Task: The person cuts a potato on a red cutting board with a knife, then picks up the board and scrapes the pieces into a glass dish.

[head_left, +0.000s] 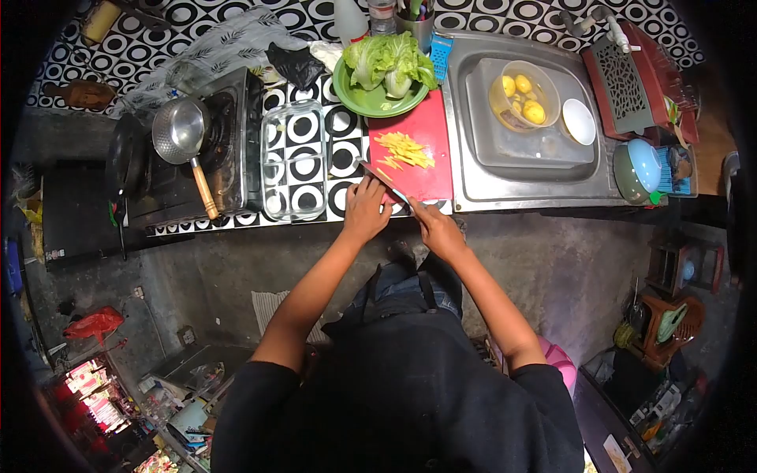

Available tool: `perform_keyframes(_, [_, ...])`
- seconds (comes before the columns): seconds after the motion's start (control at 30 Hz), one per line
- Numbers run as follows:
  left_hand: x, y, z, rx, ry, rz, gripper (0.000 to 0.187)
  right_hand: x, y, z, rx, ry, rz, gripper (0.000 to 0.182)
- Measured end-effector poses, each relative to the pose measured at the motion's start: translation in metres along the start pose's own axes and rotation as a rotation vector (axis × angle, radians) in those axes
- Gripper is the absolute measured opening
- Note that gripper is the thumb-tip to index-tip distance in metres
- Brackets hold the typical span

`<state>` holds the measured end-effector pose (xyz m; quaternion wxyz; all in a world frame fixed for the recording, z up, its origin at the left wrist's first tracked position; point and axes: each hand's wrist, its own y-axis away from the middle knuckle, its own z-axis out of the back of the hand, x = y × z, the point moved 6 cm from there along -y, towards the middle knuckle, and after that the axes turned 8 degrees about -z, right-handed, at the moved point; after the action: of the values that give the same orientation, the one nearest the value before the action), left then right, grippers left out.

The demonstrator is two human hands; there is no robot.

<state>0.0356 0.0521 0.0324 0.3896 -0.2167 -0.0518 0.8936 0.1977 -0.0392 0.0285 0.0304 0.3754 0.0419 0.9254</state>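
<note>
My right hand (440, 232) grips the handle of a knife (385, 180), whose blade slants up and left across the lower left of a red cutting board (430, 183). Close beside the blade, my left hand (366, 211) rests at the board's lower left edge with its fingers bent together; whatever they press on is hidden. Thin orange-yellow strips, like cut carrot (404, 150), lie in a loose pile on the board just beyond the blade. A green bowl (377, 109) with leafy lettuce (386, 65) stands at the board's far end.
Left of the board sits a rectangular glass dish (294, 206). Farther left, a saucepan (178, 132) rests on the stove (229, 142), its wooden handle pointing toward me. The steel sink (516, 189) on the right holds a tub of yellow peeled pieces (534, 112) and a white bowl (579, 122).
</note>
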Motion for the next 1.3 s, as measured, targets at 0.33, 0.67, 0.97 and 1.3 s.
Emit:
perform_keyframes(0.33, [0.0, -0.001, 0.0, 0.017, -0.017, 0.004, 0.036, 0.003, -0.003, 0.0, 0.005, -0.017, -0.011, 0.065])
perform_keyframes(0.67, [-0.002, -0.002, 0.003, 0.008, -0.006, -0.009, 0.036, 0.009, -0.008, 0.001, -0.027, 0.002, 0.031, 0.064])
perform_keyframes(0.97, [-0.005, -0.006, 0.007, 0.008, 0.015, -0.011, 0.03, 0.011, -0.01, 0.002, -0.027, 0.004, 0.043, 0.063])
perform_keyframes(1.3, [-0.004, -0.006, 0.007, 0.013, 0.013, -0.015, 0.027, 0.008, -0.018, -0.007, -0.041, -0.014, 0.057, 0.064])
